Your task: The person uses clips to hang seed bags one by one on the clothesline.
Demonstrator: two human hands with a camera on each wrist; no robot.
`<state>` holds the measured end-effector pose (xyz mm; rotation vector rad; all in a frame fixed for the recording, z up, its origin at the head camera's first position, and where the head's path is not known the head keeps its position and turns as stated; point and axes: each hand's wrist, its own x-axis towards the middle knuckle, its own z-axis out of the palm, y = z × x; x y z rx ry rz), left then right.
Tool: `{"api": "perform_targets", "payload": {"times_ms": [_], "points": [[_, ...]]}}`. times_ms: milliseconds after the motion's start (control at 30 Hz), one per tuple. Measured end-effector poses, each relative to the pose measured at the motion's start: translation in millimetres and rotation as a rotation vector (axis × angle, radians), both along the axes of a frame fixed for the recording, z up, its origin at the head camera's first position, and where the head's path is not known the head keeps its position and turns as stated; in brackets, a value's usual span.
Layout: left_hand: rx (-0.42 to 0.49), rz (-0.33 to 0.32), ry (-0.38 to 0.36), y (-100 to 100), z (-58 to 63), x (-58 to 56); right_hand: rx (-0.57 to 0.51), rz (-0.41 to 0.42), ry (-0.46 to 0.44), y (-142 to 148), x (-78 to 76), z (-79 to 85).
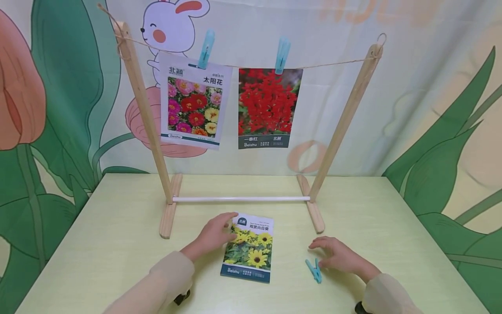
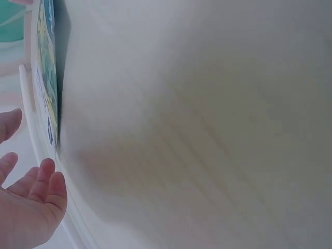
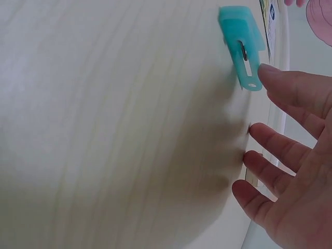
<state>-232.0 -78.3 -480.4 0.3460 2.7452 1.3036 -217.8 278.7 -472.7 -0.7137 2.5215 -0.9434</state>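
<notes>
A flower seed packet (image 1: 251, 248) with yellow blooms lies on the table below the wooden rack. At its upper left edge is my left hand (image 1: 215, 233), thumb and fingers apart. The left wrist view shows the packet (image 2: 45, 67) edge-on, with that hand's fingers (image 2: 40, 184) loosely bent and not curled round it. My right hand (image 1: 340, 255) hovers low by a blue clothespin (image 1: 314, 271) on the tabletop. Seen from the right wrist, the thumb is at the narrow end of the clothespin (image 3: 243, 49), while the other fingers (image 3: 280, 148) are spread and hold nothing.
Behind the hands stands a wooden rack (image 1: 345, 122) with a white crossbar (image 1: 241, 199) and a string (image 1: 333, 63). Two blue clothespins hold a pink-and-red flower packet (image 1: 194, 104) and a red flower packet (image 1: 268, 109) on the string. A printed curtain (image 1: 392, 104) hangs behind.
</notes>
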Motion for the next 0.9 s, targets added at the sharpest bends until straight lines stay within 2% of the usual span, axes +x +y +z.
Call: {"api": "perform_targets", "payload": {"times_ms": [133,433,900], "points": [[0.018,0.032,-0.022,1,-0.5,-4.5,0.005,-0.002,-0.004,0,0.8,0.1],[-0.009,0.080,-0.052,4,-2.2,-10.9,0.011,0.002,-0.002,0,1.8,-0.5],[-0.045,0.068,0.004,7,-7.2,-13.6,0.016,-0.016,-0.020,1,6.9,-0.6]]}}
